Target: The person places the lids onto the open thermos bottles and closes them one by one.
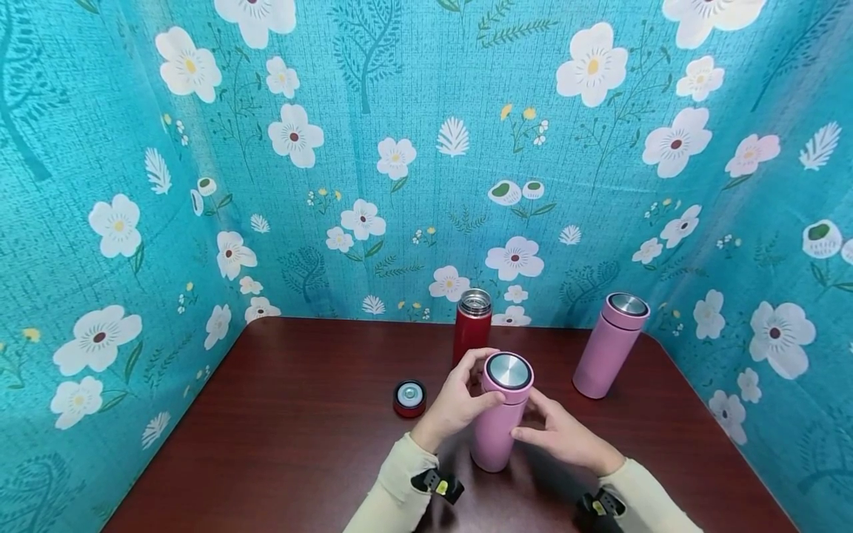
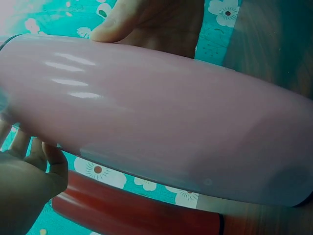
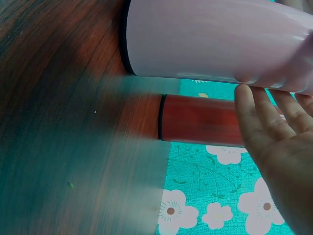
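A pink thermos flask [image 1: 500, 429] with a silver-topped lid [image 1: 509, 371] stands upright between the two hands, near the front of the table. My left hand [image 1: 456, 403] grips it around the lid, thumb in front and fingers at the far side. Lower down, my right hand [image 1: 566, 437] holds the body from the right, its thumb on the near side. In the right wrist view, fingertips of the right hand [image 3: 281, 127] touch the pink wall. Behind the left hand is a red thermos flask [image 1: 472, 333] with an uncovered steel mouth.
A red and black lid [image 1: 409, 398] lies upside down on the dark wooden table [image 1: 286, 422], left of the hands. A second pink flask [image 1: 611, 348], lid on, stands at the back right. Flowered turquoise cloth [image 1: 426, 170] hangs behind and at both sides.
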A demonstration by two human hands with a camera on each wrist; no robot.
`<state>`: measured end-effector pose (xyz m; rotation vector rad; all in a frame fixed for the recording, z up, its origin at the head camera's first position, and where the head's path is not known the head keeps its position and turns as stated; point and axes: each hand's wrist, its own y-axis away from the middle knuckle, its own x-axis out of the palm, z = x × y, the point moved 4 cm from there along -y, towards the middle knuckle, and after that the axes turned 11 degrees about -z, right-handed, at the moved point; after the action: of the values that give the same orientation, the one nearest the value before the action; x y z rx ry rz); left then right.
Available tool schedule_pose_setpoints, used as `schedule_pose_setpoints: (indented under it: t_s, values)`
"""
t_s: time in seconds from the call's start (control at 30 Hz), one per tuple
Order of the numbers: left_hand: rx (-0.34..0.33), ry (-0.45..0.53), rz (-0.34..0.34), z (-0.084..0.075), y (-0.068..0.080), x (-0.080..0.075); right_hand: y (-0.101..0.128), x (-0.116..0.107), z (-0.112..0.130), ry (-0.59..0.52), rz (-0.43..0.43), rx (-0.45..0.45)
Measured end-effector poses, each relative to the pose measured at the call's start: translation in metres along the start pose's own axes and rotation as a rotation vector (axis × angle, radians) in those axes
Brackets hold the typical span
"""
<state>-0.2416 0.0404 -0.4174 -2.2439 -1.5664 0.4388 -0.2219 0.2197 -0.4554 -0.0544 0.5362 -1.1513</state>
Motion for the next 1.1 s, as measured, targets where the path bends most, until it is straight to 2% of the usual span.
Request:
schedule_pose_setpoints:
  t_s: [0.2, 0.47, 0.63, 0.7, 0.8, 0.97, 1.1]
  values:
    - [0.018, -0.009, -0.04, -0.0003, 0.0005, 0.0018, 0.0005, -0.0002, -0.0023, -0.003, 0.01, 0.016]
    - [0.006, -0.032, -0.043, -0.0018, 0.0013, 0.0018, 0.0012, -0.0018, -0.0035, 0.0, 0.011, 0.047]
    - [-0.035, -0.025, -0.009, 0.001, 0.0009, -0.0003, 0.0009, -0.0012, -0.0034, -0.012, 0.019, 0.07]
    - [-0.054, -0.012, 0.016, -0.0071, 0.0015, -0.0009, 0.0008, -0.0011, -0.0032, -0.014, 0.02, 0.082]
    - [-0.048, 0.012, 0.038, -0.0073, 0.0018, -0.0013, 0.001, -0.0013, -0.0032, -0.012, 0.019, 0.074]
    - [-0.004, -0.015, -0.006, -0.0014, 0.001, 0.0012, 0.0009, -0.0016, -0.0038, -0.006, 0.013, 0.033]
    - [-0.031, -0.038, -0.038, -0.0073, 0.0006, 0.0027, 0.0002, -0.0013, -0.0036, 0.002, 0.013, 0.009]
